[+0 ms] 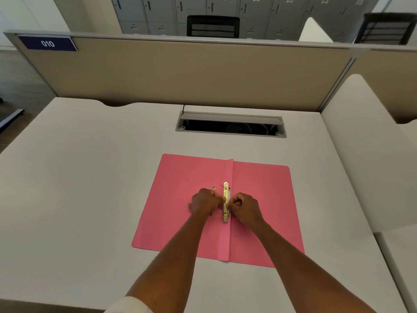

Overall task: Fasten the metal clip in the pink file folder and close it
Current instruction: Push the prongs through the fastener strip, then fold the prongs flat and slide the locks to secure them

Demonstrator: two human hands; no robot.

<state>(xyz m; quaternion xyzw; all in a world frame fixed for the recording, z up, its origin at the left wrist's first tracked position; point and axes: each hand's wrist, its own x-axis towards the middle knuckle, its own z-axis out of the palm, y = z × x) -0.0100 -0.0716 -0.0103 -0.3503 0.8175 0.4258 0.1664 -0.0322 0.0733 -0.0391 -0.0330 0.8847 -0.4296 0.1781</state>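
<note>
A pink file folder (178,195) lies open and flat on the white desk (79,188), spine toward me. A gold metal clip (225,193) runs along the spine fold. My left hand (204,202) rests on the left leaf with fingers curled around a second small gold metal piece (213,189) whose tip shows above the knuckles. My right hand (244,205) is closed in a fist just right of the clip, fingertips pinching its lower part. The clip's middle is partly hidden between both hands.
A grey cable tray opening (230,125) with its lid raised sits behind the folder. A beige partition (180,71) with a blue "010" label (47,43) closes off the desk's far edge. Another desk (361,154) adjoins on the right.
</note>
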